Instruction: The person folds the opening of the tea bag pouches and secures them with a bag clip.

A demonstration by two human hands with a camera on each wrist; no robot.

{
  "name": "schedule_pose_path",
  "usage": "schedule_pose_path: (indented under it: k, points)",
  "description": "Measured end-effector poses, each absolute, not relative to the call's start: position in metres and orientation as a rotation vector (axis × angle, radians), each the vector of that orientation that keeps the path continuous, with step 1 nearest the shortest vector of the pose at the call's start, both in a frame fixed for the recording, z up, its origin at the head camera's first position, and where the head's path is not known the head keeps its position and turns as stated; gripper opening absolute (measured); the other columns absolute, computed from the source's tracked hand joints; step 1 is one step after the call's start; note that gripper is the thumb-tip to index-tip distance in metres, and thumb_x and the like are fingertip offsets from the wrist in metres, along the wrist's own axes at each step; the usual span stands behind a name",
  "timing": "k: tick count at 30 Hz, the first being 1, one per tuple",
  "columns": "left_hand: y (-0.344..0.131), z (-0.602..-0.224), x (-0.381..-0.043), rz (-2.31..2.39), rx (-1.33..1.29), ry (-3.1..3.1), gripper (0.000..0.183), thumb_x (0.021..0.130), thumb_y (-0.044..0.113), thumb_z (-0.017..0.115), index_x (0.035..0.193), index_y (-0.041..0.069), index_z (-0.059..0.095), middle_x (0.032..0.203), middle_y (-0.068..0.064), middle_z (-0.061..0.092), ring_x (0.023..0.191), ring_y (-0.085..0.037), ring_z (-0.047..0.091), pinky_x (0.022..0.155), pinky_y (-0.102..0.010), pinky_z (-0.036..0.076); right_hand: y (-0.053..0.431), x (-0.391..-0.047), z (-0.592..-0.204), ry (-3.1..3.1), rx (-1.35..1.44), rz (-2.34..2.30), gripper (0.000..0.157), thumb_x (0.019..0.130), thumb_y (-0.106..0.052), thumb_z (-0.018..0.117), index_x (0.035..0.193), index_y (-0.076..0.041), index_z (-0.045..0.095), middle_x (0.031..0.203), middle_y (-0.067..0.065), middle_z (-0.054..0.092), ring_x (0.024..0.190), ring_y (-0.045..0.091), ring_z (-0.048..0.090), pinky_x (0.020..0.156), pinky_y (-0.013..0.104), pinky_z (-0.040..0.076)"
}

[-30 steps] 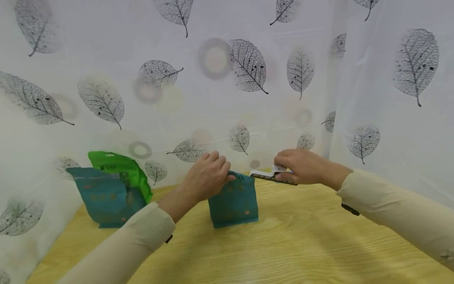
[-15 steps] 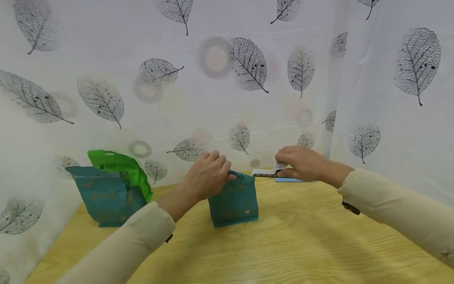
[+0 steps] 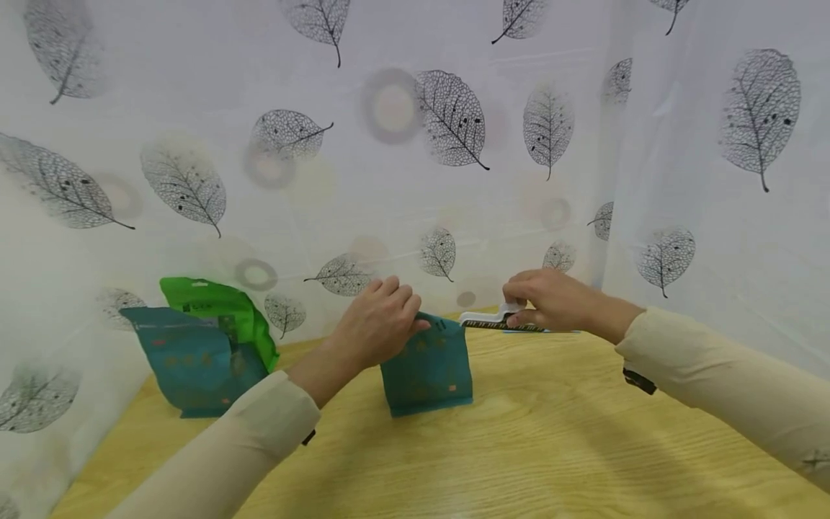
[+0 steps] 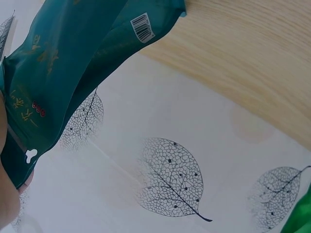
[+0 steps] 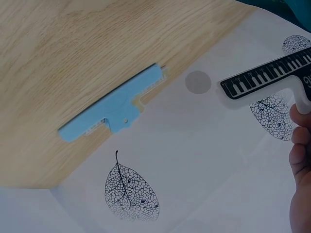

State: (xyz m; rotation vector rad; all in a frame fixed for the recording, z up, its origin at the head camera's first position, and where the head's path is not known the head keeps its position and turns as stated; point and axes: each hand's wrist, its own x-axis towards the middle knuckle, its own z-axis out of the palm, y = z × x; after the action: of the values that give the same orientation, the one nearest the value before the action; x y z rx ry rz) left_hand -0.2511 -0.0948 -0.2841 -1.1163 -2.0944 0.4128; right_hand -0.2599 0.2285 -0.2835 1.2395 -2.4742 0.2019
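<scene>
A teal pouch (image 3: 428,375) stands on the wooden table, and my left hand (image 3: 382,321) grips its top edge. The left wrist view shows that pouch (image 4: 63,63) from behind, with a barcode and a small hang hole. At the pouch's right top corner, my right hand (image 3: 551,299) pinches a white bag clip (image 3: 480,318) with a black piano-key pattern. In the head view the clip's tip meets or overlaps that corner; whether they touch, I cannot tell. The right wrist view has the clip (image 5: 265,75) reaching leftward from the fingers, its long bar tilted.
Farther left stand another teal pouch (image 3: 188,364) and a bright green pouch (image 3: 253,317) behind it. A light blue clip (image 5: 112,104) lies near the table's back edge, mostly hidden behind the right hand in the head view. A leaf-print curtain (image 3: 389,180) encloses the table.
My right hand rises slightly with the clip, uncovering more of the blue clip, then dips a little again. The clip's bar is now nearer level than a second ago. My left hand stays put.
</scene>
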Motion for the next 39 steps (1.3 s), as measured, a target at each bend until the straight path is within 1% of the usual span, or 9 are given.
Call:
schedule_pose_path:
  k: [7, 16, 24, 30, 39]
  points:
    - [-0.094, -0.281, -0.250, 0.422, -1.115, -2.103, 0.035, 0.101, 0.042, 0.055, 0.084, 0.012, 0.058, 0.077, -0.001, 0.056, 0.072, -0.020, 0.046, 0.066, -0.033, 0.040, 0.223, -0.260, -0.283, -2.457, 1.257, 0.207, 0.030, 0.083, -0.027, 0.080, 0.077, -0.018, 0.051, 0.073, -0.007, 0.049, 0.069, 0.003, 0.041, 0.063, 0.027, 0.038]
    - [-0.094, -0.281, -0.251, 0.422, -1.118, -2.108, 0.035, 0.101, 0.043, 0.056, 0.086, 0.012, 0.059, 0.078, -0.002, 0.057, 0.072, -0.021, 0.046, 0.067, -0.034, 0.041, 0.219, -0.261, -0.283, -2.450, 1.250, 0.200, 0.031, 0.082, -0.028, 0.080, 0.076, -0.018, 0.052, 0.074, -0.010, 0.049, 0.068, 0.005, 0.046, 0.062, 0.028, 0.041]
    - [-0.094, -0.283, -0.250, 0.405, -1.089, -2.124, 0.035, 0.100, 0.043, 0.055, 0.085, 0.013, 0.060, 0.076, -0.001, 0.056, 0.071, -0.020, 0.046, 0.067, -0.034, 0.041, 0.213, -0.263, -0.283, -2.434, 1.269, 0.200, 0.031, 0.081, -0.029, 0.080, 0.076, -0.018, 0.051, 0.072, -0.009, 0.049, 0.067, 0.005, 0.043, 0.062, 0.027, 0.039]
    - [-0.095, -0.285, -0.250, 0.414, -1.073, -2.119, 0.035, 0.100, 0.045, 0.055, 0.083, 0.013, 0.060, 0.074, 0.000, 0.056, 0.070, -0.020, 0.046, 0.066, -0.033, 0.041, 0.207, -0.264, -0.284, -2.430, 1.284, 0.239, 0.032, 0.081, -0.030, 0.081, 0.075, -0.018, 0.052, 0.071, -0.010, 0.048, 0.065, 0.003, 0.041, 0.061, 0.026, 0.039]
    - [-0.095, -0.286, -0.251, 0.420, -1.084, -2.097, 0.035, 0.097, 0.044, 0.058, 0.081, 0.014, 0.056, 0.075, -0.001, 0.055, 0.070, -0.020, 0.047, 0.064, -0.033, 0.041, 0.194, -0.264, -0.283, -2.401, 1.306, 0.270, 0.031, 0.082, -0.028, 0.080, 0.076, -0.018, 0.052, 0.071, -0.010, 0.047, 0.064, 0.003, 0.040, 0.061, 0.026, 0.038]
